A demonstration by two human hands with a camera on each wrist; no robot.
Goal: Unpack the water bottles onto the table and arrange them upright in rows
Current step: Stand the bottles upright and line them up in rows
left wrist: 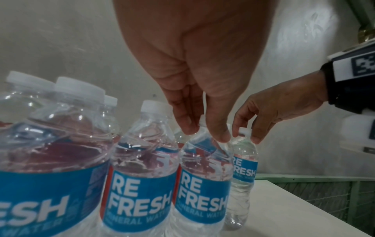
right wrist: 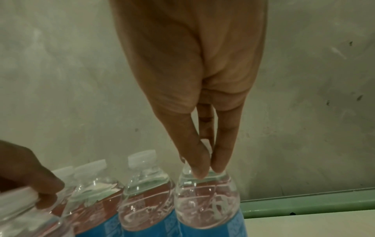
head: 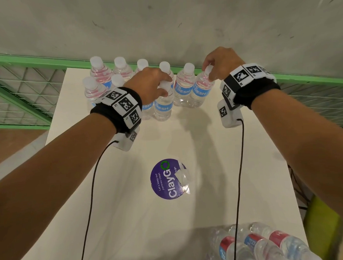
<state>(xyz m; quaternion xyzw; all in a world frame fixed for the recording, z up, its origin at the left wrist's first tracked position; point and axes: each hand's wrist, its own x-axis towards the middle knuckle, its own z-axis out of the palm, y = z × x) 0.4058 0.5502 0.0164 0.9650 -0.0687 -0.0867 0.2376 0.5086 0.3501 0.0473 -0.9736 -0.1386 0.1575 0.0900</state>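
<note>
Both grips pinch bottle caps from above in the head view: the left hand [head: 151, 85] on the near-row bottle [head: 163, 105], the right hand [head: 220, 64] on the far-row end bottle [head: 202, 88], both upright at the desk's [head: 206, 148] far edge. Left wrist view: fingertips [left wrist: 220, 136] straddle the neck, the bottle's long axis vertical, directly beneath. Right wrist view: fingers [right wrist: 199, 166] close round the cap, with the wrapped pack [head: 264, 245] lying at the near right, nearer the right hand.

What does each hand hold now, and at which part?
Left hand pinches a front-row water bottle at its cap; right hand pinches the back row's end bottle likewise.
</note>
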